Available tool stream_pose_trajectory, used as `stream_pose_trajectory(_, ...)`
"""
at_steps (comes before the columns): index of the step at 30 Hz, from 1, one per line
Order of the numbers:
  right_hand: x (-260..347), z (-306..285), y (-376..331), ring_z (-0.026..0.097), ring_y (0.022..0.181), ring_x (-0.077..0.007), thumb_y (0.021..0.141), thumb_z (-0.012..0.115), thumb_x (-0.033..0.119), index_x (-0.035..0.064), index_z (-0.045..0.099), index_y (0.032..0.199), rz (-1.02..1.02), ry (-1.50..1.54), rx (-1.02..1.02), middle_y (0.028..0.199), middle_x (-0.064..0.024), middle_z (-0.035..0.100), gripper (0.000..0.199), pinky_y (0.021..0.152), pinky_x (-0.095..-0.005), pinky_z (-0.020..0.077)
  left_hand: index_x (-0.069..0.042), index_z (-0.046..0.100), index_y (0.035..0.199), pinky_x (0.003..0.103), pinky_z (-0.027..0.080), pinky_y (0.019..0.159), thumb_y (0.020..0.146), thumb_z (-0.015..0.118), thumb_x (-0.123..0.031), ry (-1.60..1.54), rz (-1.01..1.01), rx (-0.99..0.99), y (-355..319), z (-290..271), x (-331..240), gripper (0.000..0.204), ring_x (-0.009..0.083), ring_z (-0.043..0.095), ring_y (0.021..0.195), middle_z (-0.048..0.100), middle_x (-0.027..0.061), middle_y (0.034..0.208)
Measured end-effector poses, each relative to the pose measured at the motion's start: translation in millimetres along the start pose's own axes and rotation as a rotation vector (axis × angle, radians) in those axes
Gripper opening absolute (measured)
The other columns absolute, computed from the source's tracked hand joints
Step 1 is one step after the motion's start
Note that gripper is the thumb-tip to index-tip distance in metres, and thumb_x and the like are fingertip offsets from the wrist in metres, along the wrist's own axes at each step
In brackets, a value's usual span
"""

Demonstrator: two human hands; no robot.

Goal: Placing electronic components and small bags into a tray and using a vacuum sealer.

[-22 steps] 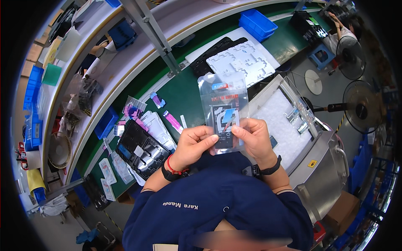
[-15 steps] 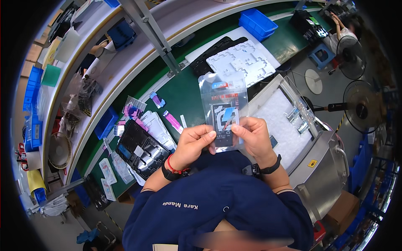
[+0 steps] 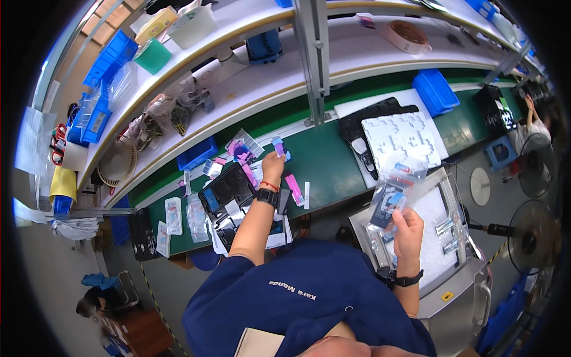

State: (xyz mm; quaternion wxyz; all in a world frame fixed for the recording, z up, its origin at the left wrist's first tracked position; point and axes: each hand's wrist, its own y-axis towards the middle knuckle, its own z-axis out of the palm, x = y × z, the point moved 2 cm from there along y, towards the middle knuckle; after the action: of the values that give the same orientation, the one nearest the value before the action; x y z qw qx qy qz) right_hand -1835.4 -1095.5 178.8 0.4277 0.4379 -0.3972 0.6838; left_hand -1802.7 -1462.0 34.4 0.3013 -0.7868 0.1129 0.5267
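My right hand [image 3: 408, 232] pinches the lower end of a clear plastic pouch [image 3: 409, 172]. A flat black phone battery [image 3: 389, 203] shows inside the pouch, which tilts over the edge of a steel machine. My left arm stretches across the green bench. There my left hand [image 3: 273, 167] has its fingers closed on a small bundle of purple and blue slips [image 3: 278, 147]; the fingertips are partly hidden. Close to that hand lie a pink strip [image 3: 294, 189], a white strip [image 3: 307, 195] and a loose heap of purple and pink pieces [image 3: 242, 150].
A black tray [image 3: 229, 193] lies left of my forearm, beside flat packs [image 3: 173, 215]. White foam trays [image 3: 399, 140] and a blue bin [image 3: 437, 92] stand farther back. The steel machine [image 3: 443, 312] with a white bed is at my right. Shelves and a metal post [image 3: 315, 65] rise beyond the bench.
My left hand has let go of the pouch and reached forward left to the purple and blue slips. My right hand keeps the pouch, now farther right. The view has turned.
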Motion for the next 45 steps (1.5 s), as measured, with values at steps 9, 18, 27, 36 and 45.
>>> stream_pose_trajectory(9, -16.6, 15.1, 14.5, 0.055, 0.059, -0.0112, 0.083, 0.058, 0.006, -0.0012, 0.058, 0.079, 0.110, -0.034, 0.040, 0.071, -0.0063, 0.060, 0.008, 0.053, -0.0238, 0.0463, -0.003, 0.057, 0.101, 0.043, 0.041, 0.088, 0.068, 0.069, -0.027, 0.865, -0.128, -0.330, 55.2, 30.1, 2.4, 0.042, 0.0331, 0.043, 0.111, 0.047, 0.0150, 0.113)
stream_pose_trajectory(18, -21.3, 17.6, 22.0, 0.055, 0.058, -0.0110, 0.083, 0.058, 0.006, -0.0017, 0.057, 0.080, 0.136, -0.033, 0.025, 0.068, -0.0056, 0.059, 0.009, 0.054, -0.0238, 0.0461, -0.002, 0.056, 0.102, 0.040, 0.041, 0.089, 0.074, 0.058, -0.015, 0.920, -0.163, -0.163, 64.1, 40.6, -5.2, 0.031, 0.0339, 0.044, 0.109, 0.049, 0.0170, 0.113)
stream_pose_trajectory(27, -26.2, 17.7, 24.1, 0.056, 0.060, -0.0123, 0.084, 0.055, 0.006, -0.0015, 0.057, 0.083, 0.137, -0.054, 0.056, 0.074, -0.0072, 0.060, 0.008, 0.053, -0.0251, 0.0459, 0.001, 0.058, 0.095, 0.041, 0.047, 0.077, 0.068, 0.065, -0.009, 0.599, 0.068, -0.178, 72.6, 37.4, 15.1, 0.029, 0.0398, 0.059, 0.086, 0.061, 0.0234, 0.089)
stream_pose_trajectory(36, -50.4, 28.5, 58.9, 0.053, 0.060, -0.0070, 0.082, 0.059, 0.005, -0.0005, 0.059, 0.080, 0.169, -0.106, 0.028, 0.069, -0.0020, 0.059, 0.006, 0.054, -0.0206, 0.0422, -0.006, 0.059, 0.096, 0.032, 0.046, 0.070, 0.085, 0.055, -0.008, -0.687, -0.223, 0.471, 42.4, 17.7, 7.5, 0.012, 0.0134, 0.058, 0.076, 0.060, 0.0005, 0.085)
stream_pose_trajectory(45, -84.7, 54.5, 79.7, 0.049, 0.055, -0.0047, 0.081, 0.060, 0.006, 0.0001, 0.060, 0.076, 0.229, -0.103, 0.157, 0.063, -0.0004, 0.057, 0.008, 0.051, -0.0192, 0.0389, -0.001, 0.066, 0.083, 0.026, 0.045, 0.062, 0.077, 0.064, -0.012, 0.129, 0.059, 0.216, 58.4, -20.4, 19.5, 0.013, 0.0109, 0.058, 0.068, 0.064, 0.0038, 0.076)
